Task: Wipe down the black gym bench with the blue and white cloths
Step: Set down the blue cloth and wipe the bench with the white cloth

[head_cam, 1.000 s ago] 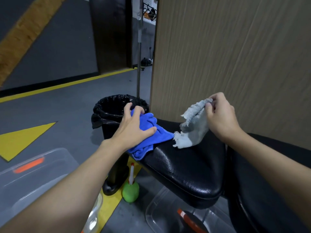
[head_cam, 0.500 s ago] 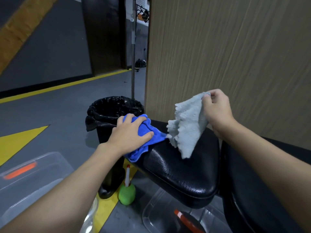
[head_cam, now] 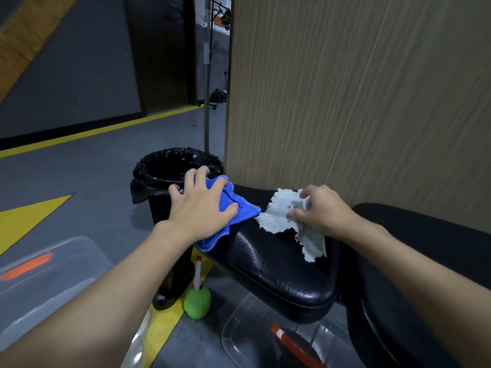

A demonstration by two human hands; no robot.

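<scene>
The black gym bench [head_cam: 281, 269] runs from the centre toward the lower right, its padded end glossy. My left hand [head_cam: 202, 205] lies flat, fingers spread, pressing the blue cloth [head_cam: 239, 208] onto the bench's far left edge; part of the cloth hangs over the side. My right hand [head_cam: 321, 208] pinches the white cloth [head_cam: 281, 216], which lies spread on the bench top with one ragged corner trailing toward me.
A black lined trash bin [head_cam: 164, 171] stands just behind the bench's left end. A green spray bottle [head_cam: 198, 301] sits on the floor under it. Clear plastic bins [head_cam: 47, 277] lie at lower left and bottom centre. A wood-grain panel [head_cam: 358, 102] rises behind the bench.
My right hand has lowered the white cloth from hanging in the air down onto the bench top. The left hand has opened flatter on the blue cloth.
</scene>
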